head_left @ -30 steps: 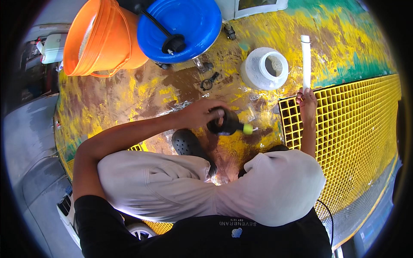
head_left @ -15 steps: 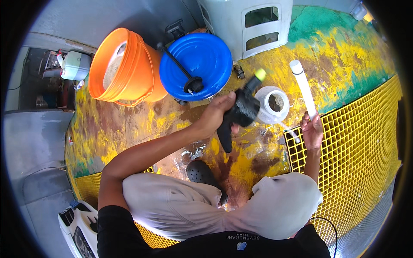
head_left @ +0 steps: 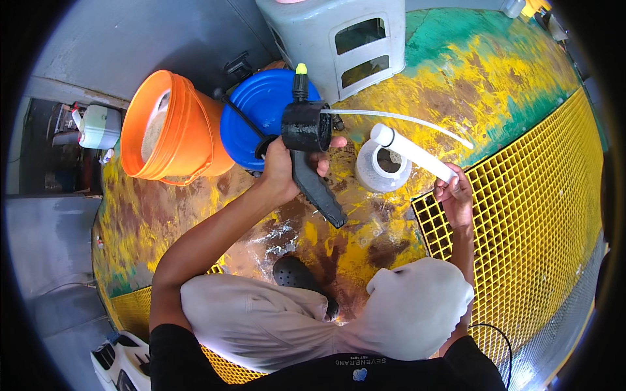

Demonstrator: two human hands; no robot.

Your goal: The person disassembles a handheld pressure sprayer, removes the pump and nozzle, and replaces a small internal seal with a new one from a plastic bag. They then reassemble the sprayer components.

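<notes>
My left hand (head_left: 282,166) grips a black sprayer head (head_left: 305,130), its long handle angled down-right and its yellow-tipped nozzle (head_left: 300,73) upright. A thin translucent hose (head_left: 404,116) arcs rightward from the sprayer head. My right hand (head_left: 458,199) pinches the lower end of a white tube (head_left: 414,155) with a dark ring near its upper end. The tube slants up-left above the open mouth of a translucent white bottle (head_left: 373,182) on the stained floor (head_left: 195,215).
An orange bucket (head_left: 189,124) holding grainy material stands left of a blue lid (head_left: 251,107) with a black rod on it. Behind are a grey plastic stool (head_left: 326,19) and a jerrycan (head_left: 101,130). Yellow grating (head_left: 528,208) runs along the right; my dark clog (head_left: 290,274) rests below.
My left hand has raised the sprayer head and turned it so its nozzle points up and the hose extends rightward. My right hand has tilted the white tube leftward over the bottle.
</notes>
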